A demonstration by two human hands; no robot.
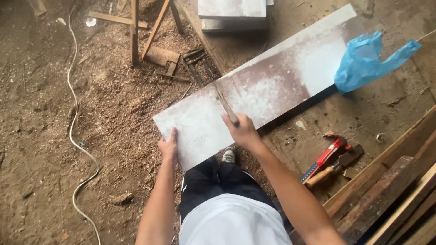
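Observation:
A long pale board (pixel 272 77) lies slantwise over the sawdust floor, its near end by my legs. My left hand (pixel 169 146) presses flat on the board's near left edge, fingers together. My right hand (pixel 241 130) grips the handle of a thin hand saw (pixel 225 103) whose blade runs across the board's width. My dark trouser leg and one shoe (pixel 229 155) show under the board's near edge.
A blue plastic bag (pixel 363 61) rests on the board's far right end. A red-handled hammer (pixel 328 155) and a wooden-handled tool (pixel 324 174) lie on the floor at right, beside stacked planks (pixel 395 190). A white cable (pixel 72 131) snakes at left. Wooden trestle legs (pixel 135 31) stand behind.

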